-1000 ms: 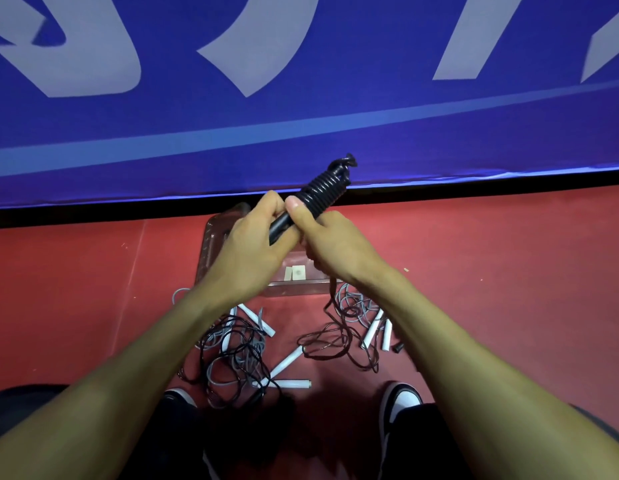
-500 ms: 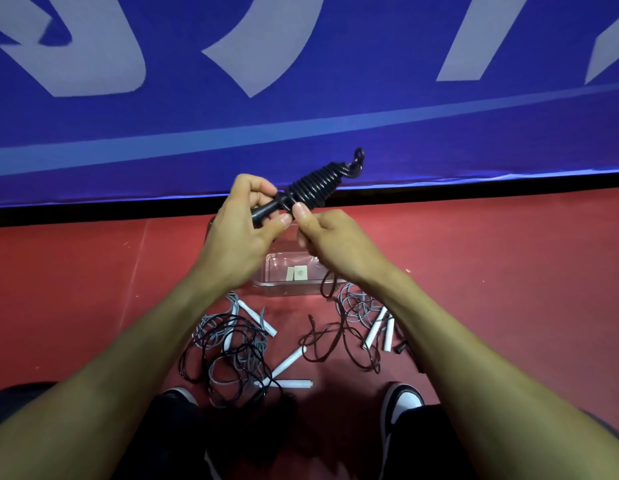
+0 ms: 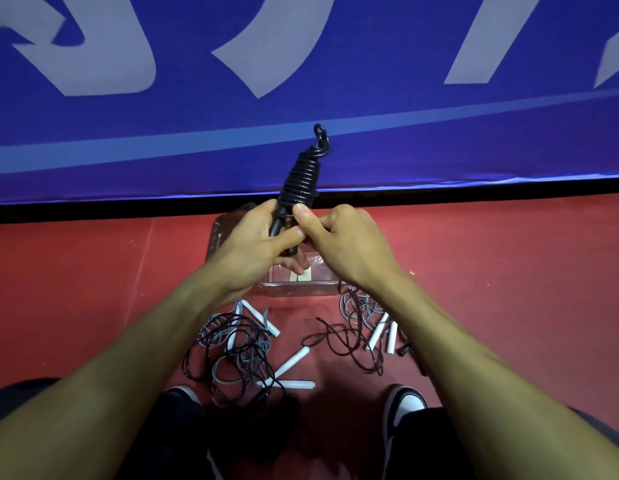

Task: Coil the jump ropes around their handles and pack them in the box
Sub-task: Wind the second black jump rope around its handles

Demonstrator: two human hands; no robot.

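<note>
Your left hand (image 3: 256, 251) grips the black handles (image 3: 283, 230) low down while your right hand (image 3: 339, 244) pinches the rope (image 3: 301, 178) coiled round them. The bundle's long axis tilts up and away, above the clear box (image 3: 301, 287) on the floor.

The black coiled jump rope (image 3: 301, 181) now stands much steeper than half a second ago, its hooked tip pointing toward 12 o'clock instead of leaning toward 2 o'clock as it did then. The left hand (image 3: 256, 247) sits lower and closer to the right hand (image 3: 339, 244), the two now touching around the bare lower end of the handle. The left thumb lies across the handle where earlier the fingers pinched its end. The right thumb now presses against the lowest coil, pointing toward 12 o'clock.
</note>
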